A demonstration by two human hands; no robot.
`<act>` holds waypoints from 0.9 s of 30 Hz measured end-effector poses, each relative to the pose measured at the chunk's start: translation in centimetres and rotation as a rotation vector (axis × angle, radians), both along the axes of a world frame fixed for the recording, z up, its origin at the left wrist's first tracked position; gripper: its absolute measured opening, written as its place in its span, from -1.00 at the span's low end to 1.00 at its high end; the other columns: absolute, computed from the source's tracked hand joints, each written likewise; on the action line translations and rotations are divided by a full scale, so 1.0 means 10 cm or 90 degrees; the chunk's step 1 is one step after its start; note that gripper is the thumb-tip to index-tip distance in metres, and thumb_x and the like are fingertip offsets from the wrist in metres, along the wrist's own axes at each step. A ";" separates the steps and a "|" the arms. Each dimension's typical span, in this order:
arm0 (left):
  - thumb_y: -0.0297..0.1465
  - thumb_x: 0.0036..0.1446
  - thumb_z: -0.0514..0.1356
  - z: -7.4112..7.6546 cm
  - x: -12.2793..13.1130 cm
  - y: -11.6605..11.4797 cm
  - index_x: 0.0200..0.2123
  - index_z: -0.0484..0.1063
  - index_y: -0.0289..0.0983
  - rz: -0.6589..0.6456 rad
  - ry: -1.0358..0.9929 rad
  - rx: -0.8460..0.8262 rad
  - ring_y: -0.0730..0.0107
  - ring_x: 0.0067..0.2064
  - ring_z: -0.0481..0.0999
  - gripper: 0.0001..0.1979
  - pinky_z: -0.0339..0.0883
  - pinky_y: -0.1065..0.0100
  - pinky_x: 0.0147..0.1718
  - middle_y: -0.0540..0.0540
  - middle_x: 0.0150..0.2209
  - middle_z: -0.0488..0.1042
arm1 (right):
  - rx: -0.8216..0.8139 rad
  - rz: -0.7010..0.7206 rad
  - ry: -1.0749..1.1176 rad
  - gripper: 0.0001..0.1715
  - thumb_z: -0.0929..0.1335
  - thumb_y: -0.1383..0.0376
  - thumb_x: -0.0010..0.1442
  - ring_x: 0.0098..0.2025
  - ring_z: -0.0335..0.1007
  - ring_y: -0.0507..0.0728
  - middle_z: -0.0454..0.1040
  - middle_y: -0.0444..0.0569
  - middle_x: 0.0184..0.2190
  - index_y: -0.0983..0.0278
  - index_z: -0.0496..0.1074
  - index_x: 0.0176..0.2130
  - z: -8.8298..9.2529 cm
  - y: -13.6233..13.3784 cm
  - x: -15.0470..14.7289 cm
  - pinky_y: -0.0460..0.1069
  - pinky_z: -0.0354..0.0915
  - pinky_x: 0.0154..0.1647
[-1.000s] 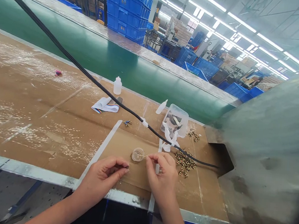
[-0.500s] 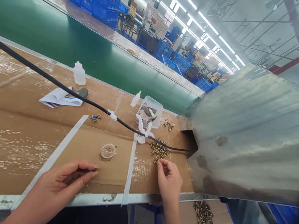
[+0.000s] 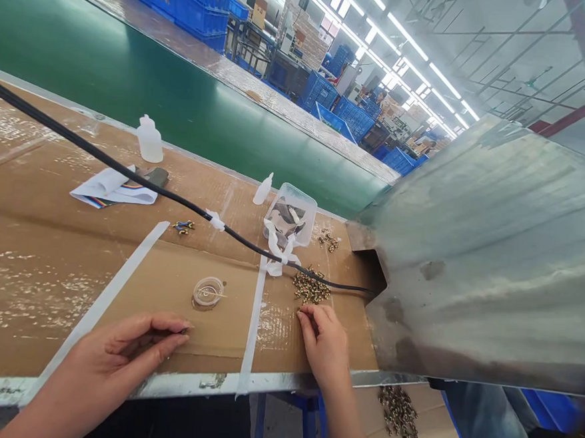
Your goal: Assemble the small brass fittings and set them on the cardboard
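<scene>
My left hand (image 3: 128,347) rests on the cardboard near the table's front edge, thumb and fingers pinched together on a small dark part I cannot make out. My right hand (image 3: 324,341) lies just below a heap of small brass fittings (image 3: 310,288), its fingertips curled down and touching the loose ones at the heap's near side. A small clear round cap (image 3: 208,292) sits on the cardboard between my hands, a thin stick lying in it.
A black cable (image 3: 125,170) crosses the table, taped down with white strips. Behind it stand a clear plastic tub (image 3: 293,212), two white squeeze bottles (image 3: 149,139), a ribbon cable (image 3: 111,190). A metal chute (image 3: 485,259) fills the right. A green conveyor belt (image 3: 181,98) runs behind. More fittings (image 3: 399,413) lie below the table.
My right hand left the clear cap and moved right to the heap of brass fittings. My left hand stayed pinched near the front edge. My view turned to the right.
</scene>
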State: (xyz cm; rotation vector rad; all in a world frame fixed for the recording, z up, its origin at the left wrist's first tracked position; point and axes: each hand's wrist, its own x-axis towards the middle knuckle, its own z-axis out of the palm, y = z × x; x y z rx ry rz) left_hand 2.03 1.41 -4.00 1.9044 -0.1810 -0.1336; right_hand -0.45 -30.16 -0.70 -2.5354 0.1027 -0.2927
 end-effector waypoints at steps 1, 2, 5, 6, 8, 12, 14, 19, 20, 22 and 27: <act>-0.15 -0.01 0.27 0.03 0.00 -0.01 -0.27 0.51 -0.15 0.000 -0.004 -0.002 0.27 -0.18 0.58 -0.73 0.47 0.53 -0.21 0.03 -0.24 0.60 | 0.001 0.009 0.000 -0.83 0.27 0.27 0.26 -0.25 0.34 0.14 0.41 -0.03 -0.29 0.22 0.46 -0.25 0.01 0.01 0.01 -0.01 0.22 -0.22; -0.15 -0.01 0.27 0.05 0.01 -0.02 -0.28 0.52 -0.16 0.000 -0.007 -0.003 0.26 -0.19 0.59 -0.74 0.48 0.52 -0.22 0.02 -0.25 0.60 | 0.004 0.016 -0.001 -0.82 0.27 0.26 0.26 -0.24 0.33 0.14 0.40 -0.03 -0.30 0.22 0.46 -0.26 0.02 0.01 0.03 0.00 0.21 -0.21; -0.17 -0.01 0.27 0.10 0.02 -0.03 -0.28 0.53 -0.16 -0.002 -0.012 -0.008 0.25 -0.21 0.59 -0.75 0.49 0.51 -0.25 0.01 -0.27 0.61 | 0.030 0.026 -0.008 -0.81 0.26 0.24 0.26 -0.22 0.30 0.16 0.38 -0.02 -0.30 0.23 0.44 -0.30 0.05 0.04 0.05 0.02 0.20 -0.17; -0.17 -0.01 0.27 0.11 0.02 -0.04 -0.28 0.53 -0.15 -0.003 -0.014 -0.009 0.25 -0.21 0.59 -0.76 0.50 0.51 -0.25 0.01 -0.27 0.61 | 0.044 0.024 -0.009 -0.80 0.26 0.23 0.27 -0.23 0.29 0.16 0.38 -0.02 -0.30 0.24 0.44 -0.31 0.06 0.05 0.06 0.02 0.19 -0.17; -0.18 0.00 0.27 0.11 0.02 -0.04 -0.28 0.53 -0.15 -0.006 -0.014 -0.012 0.25 -0.22 0.60 -0.76 0.50 0.51 -0.25 0.01 -0.27 0.61 | 0.081 0.013 -0.009 -0.78 0.26 0.22 0.26 -0.25 0.29 0.15 0.39 -0.02 -0.33 0.24 0.42 -0.33 0.06 0.07 0.05 0.02 0.20 -0.20; -0.17 -0.01 0.27 0.11 0.01 -0.04 -0.30 0.53 -0.16 -0.003 -0.012 -0.022 0.24 -0.22 0.60 -0.76 0.51 0.49 -0.25 0.00 -0.27 0.61 | 0.206 -0.026 0.011 -0.78 0.28 0.17 0.25 -0.32 0.36 0.13 0.43 -0.04 -0.39 0.26 0.41 -0.31 0.01 0.15 0.03 0.00 0.28 -0.28; -0.17 -0.01 0.27 0.12 0.01 -0.04 -0.30 0.53 -0.16 -0.004 -0.008 -0.021 0.25 -0.23 0.60 -0.76 0.50 0.50 -0.26 0.00 -0.27 0.61 | 0.297 -0.041 0.033 -0.76 0.27 0.16 0.26 -0.37 0.42 0.11 0.45 -0.04 -0.41 0.28 0.39 -0.26 -0.01 0.22 0.02 -0.02 0.36 -0.33; -0.16 0.00 0.27 0.16 0.01 -0.04 -0.30 0.52 -0.15 -0.006 -0.013 -0.005 0.29 -0.24 0.60 -0.77 0.49 0.53 -0.26 0.01 -0.28 0.61 | 0.482 -0.054 0.093 -0.71 0.34 0.13 0.20 -0.36 0.49 0.10 0.49 -0.03 -0.41 0.33 0.40 -0.22 -0.04 0.42 0.00 0.01 0.44 -0.27; -0.16 0.01 0.26 0.17 0.01 -0.04 -0.30 0.52 -0.15 -0.009 -0.014 -0.005 0.29 -0.23 0.60 -0.77 0.49 0.53 -0.25 0.01 -0.28 0.60 | 0.515 -0.064 0.099 -0.69 0.38 0.13 0.16 -0.35 0.49 0.10 0.50 -0.03 -0.40 0.33 0.42 -0.22 -0.03 0.45 0.00 0.00 0.44 -0.25; -0.17 0.02 0.26 0.17 0.01 -0.04 -0.29 0.51 -0.16 -0.016 -0.010 -0.009 0.29 -0.21 0.59 -0.77 0.48 0.52 -0.24 0.01 -0.27 0.60 | 0.569 -0.085 0.104 -0.68 0.45 0.16 0.06 -0.31 0.47 0.09 0.51 -0.03 -0.38 0.33 0.45 -0.24 -0.02 0.49 0.00 -0.02 0.42 -0.22; -0.16 0.03 0.25 0.15 0.00 -0.03 -0.27 0.51 -0.15 -0.023 0.011 -0.016 0.29 -0.20 0.59 -0.76 0.48 0.50 -0.21 0.01 -0.26 0.60 | 0.568 -0.081 0.082 -0.73 0.47 0.28 0.00 -0.29 0.45 0.08 0.50 -0.04 -0.37 0.31 0.47 -0.25 0.00 0.59 -0.03 -0.04 0.40 -0.20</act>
